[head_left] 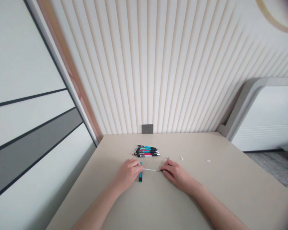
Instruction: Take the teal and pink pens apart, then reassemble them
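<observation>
My left hand (130, 172) is closed on the left end of a thin white refill (150, 170), just over a teal and black pen barrel (140, 175) on the table. The fingers of my right hand (174, 171) pinch a small black piece (161, 170) at the refill's right end. Whether that piece touches the refill is too small to tell. Behind my hands lies a pile of several pens (147, 151) in teal, red, white and black with silver tips.
Two small white scraps (181, 158) (207, 160) lie right of the pens. A tiny grey piece (168, 158) is behind my right hand. The beige table (144, 204) meets a ribbed wall with a dark socket (147, 128). A white cabinet stands left, a headboard right.
</observation>
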`<state>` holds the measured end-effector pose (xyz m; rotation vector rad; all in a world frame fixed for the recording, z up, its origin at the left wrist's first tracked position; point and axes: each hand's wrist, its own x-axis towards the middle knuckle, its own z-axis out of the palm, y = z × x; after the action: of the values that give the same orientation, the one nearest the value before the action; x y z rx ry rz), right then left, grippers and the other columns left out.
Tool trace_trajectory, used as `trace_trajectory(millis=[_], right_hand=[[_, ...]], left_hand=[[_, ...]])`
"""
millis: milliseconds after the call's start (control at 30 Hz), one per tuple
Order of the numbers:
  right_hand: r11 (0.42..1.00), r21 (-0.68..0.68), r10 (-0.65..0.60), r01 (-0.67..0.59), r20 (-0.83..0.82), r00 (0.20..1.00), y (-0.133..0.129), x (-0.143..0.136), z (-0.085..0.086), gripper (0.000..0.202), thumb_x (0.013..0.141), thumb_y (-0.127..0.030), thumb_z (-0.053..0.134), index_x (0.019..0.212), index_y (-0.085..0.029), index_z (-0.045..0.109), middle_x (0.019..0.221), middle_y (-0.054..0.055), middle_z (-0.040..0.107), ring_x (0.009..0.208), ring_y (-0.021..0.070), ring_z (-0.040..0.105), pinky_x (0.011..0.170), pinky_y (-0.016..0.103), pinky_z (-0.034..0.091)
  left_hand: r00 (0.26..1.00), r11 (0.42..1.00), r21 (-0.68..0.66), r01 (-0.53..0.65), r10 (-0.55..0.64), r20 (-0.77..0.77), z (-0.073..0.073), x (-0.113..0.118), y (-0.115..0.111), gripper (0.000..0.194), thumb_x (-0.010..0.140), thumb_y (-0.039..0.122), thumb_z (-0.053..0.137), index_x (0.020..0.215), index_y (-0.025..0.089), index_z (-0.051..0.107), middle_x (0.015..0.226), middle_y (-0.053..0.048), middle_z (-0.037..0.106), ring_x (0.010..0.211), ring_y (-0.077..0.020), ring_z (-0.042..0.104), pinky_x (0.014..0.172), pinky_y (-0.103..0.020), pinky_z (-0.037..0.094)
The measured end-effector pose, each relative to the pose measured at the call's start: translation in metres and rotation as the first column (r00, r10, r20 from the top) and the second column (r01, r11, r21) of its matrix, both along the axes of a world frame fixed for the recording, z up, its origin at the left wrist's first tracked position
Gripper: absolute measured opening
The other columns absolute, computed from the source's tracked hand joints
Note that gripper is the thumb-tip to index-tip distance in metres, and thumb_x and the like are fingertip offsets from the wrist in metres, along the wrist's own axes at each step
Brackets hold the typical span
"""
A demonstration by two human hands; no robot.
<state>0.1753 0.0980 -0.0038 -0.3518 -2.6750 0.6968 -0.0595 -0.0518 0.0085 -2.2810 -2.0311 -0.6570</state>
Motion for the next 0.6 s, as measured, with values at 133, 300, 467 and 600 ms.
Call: trace_trajectory(millis=[133,300,467,600], right_hand=[[0.997,0.064,-0.047,0.045,0.030,0.998,0.004,0.001,-0.003,0.024,0.094,-0.022,0.046,0.104,-0.024,0.068,0.094,0.006,0.061,0.090,0.0181,0.059,0.083,0.030,0.046],[0.987,0.123,-0.114,0.108,0.050,0.992,0.002,0.001,0.000,0.023,0.094,-0.028,0.050,0.110,-0.026,0.066,0.100,0.006,0.062,0.094,0.0208,0.057,0.085,0.035,0.044],[0.985,0.128,-0.114,0.113,-0.003,0.993,-0.004,-0.005,0.003,0.033,0.094,-0.033,0.051,0.126,-0.027,0.058,0.108,0.008,0.062,0.099,0.0220,0.057,0.087,0.036,0.043],[0.987,0.145,-0.069,0.070,-0.008,0.998,-0.004,-0.008,0.002,0.023,0.098,-0.031,0.046,0.106,-0.025,0.067,0.097,0.006,0.066,0.091,0.0194,0.058,0.084,0.035,0.041]], left_hand=[[0.999,0.999,-0.027,-0.043,0.044,0.017,-0.003,0.000,-0.002,0.025,0.096,0.027,0.045,0.089,0.021,0.068,0.086,-0.004,0.062,0.084,-0.0180,0.056,0.077,-0.031,0.043],[0.997,0.996,-0.049,-0.072,0.072,0.002,0.000,0.010,-0.003,0.029,0.097,0.027,0.042,0.084,0.020,0.067,0.083,-0.004,0.060,0.082,-0.0181,0.055,0.076,-0.032,0.043],[0.998,0.999,-0.016,-0.044,0.045,0.043,0.003,0.019,-0.004,0.032,0.097,0.028,0.041,0.082,0.020,0.067,0.080,-0.005,0.059,0.080,-0.0177,0.054,0.075,-0.031,0.043],[0.997,0.998,-0.010,-0.054,0.055,0.047,0.004,0.025,-0.003,0.029,0.097,0.027,0.041,0.084,0.021,0.067,0.080,-0.005,0.059,0.081,-0.0184,0.055,0.075,-0.031,0.043]])
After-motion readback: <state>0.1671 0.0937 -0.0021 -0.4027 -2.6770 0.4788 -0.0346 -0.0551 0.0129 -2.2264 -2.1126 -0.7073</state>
